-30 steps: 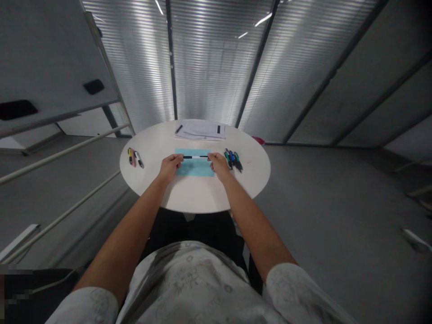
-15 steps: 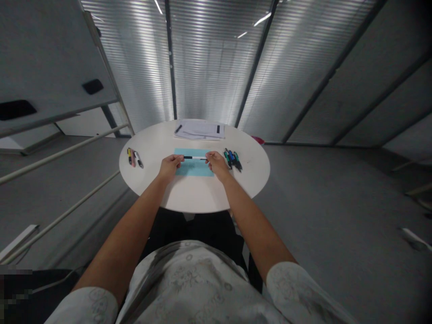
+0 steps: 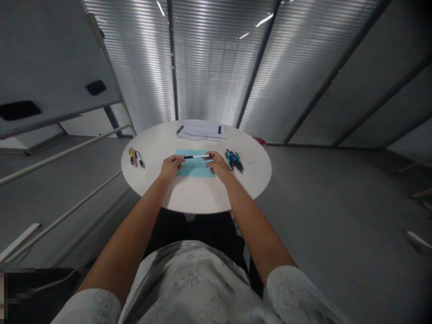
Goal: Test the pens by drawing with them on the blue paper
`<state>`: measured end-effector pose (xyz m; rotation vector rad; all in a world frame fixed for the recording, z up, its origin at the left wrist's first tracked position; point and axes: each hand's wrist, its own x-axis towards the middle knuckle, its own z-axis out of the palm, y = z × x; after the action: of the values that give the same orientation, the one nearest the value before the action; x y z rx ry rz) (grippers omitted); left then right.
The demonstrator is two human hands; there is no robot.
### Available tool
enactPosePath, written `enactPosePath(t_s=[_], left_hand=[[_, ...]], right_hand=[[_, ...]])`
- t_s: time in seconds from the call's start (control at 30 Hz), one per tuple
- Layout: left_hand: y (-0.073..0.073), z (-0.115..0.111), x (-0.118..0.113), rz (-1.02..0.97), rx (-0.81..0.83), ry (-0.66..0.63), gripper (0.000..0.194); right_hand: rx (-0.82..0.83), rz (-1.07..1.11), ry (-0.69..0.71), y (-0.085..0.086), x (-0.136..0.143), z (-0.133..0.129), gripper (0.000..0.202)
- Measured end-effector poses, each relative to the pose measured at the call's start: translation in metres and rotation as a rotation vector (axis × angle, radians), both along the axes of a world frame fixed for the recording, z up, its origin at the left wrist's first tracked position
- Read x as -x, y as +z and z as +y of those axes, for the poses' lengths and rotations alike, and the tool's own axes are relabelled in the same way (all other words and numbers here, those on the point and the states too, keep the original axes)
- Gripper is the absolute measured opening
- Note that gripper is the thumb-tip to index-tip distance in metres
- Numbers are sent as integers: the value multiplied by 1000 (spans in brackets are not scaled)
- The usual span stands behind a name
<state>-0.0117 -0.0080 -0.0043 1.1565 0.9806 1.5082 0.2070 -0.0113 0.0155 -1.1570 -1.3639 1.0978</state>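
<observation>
A slim marker pen (image 3: 199, 156), white in the body with a dark left end, is held level above a light blue sheet of paper (image 3: 192, 170). My left hand (image 3: 171, 167) pinches its dark end between thumb and fingers. Around the white end, my right hand (image 3: 219, 165) has its fingers apart, with the pen's dark tip showing among them; whether they touch it I cannot tell. Just right of that hand lie several green, blue and black pens (image 3: 234, 160).
The round white table (image 3: 197, 198) bears a stack of papers (image 3: 202, 130) with a dark pen (image 3: 180, 129) on it at the back. Several markers (image 3: 136, 158) lie at the left. A whiteboard frame's rail (image 3: 67, 154) stands left of the table.
My right hand's fingers have spread from their pinch on the pen, and its right end sits slightly higher. My left hand keeps its grip. The view has shifted slightly.
</observation>
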Motion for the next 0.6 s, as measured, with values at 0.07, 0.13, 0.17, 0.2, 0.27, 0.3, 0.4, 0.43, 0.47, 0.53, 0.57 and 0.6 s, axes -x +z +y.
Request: enactPosePath(t_s=[0.07, 0.13, 0.17, 0.2, 0.27, 0.3, 0.4, 0.43, 0.47, 0.53, 0.57, 0.6], left_hand=[[-1, 1, 1, 19, 1, -9, 30], [-1, 0, 1, 35, 1, -23, 30], [-1, 0, 1, 40, -1, -29, 30], [0, -1, 1, 39, -3, -32, 30], [2, -2, 1, 24, -12, -32, 31], [2, -3, 1, 14, -14, -32, 31], [5, -5, -1, -6, -14, -30, 31], [6, -5, -1, -7, -10, -30, 30], [6, -6, -1, -7, -4, -30, 30], [7, -6, -2, -14, 9, -30, 30], [8, -6, -2, -19, 14, -32, 29], [7, -6, -2, -22, 16, -34, 29]], right_hand=[[36, 45, 8, 1, 0, 0, 38], [72, 28, 8, 0, 1, 0, 28], [73, -4, 5, 0, 2, 0, 23], [62, -42, 5, -1, 2, 0, 23], [31, -77, 9, -1, 2, -1, 23], [16, -64, 14, -1, 2, -1, 22], [18, 26, 24, 1, 1, -2, 41], [44, 42, 28, 2, 0, -2, 43], [77, 43, 34, 2, 1, -2, 39], [122, 10, 45, 1, 1, -1, 31], [119, -9, 44, 1, 1, 0, 32], [96, -18, 40, 0, 1, 0, 32]])
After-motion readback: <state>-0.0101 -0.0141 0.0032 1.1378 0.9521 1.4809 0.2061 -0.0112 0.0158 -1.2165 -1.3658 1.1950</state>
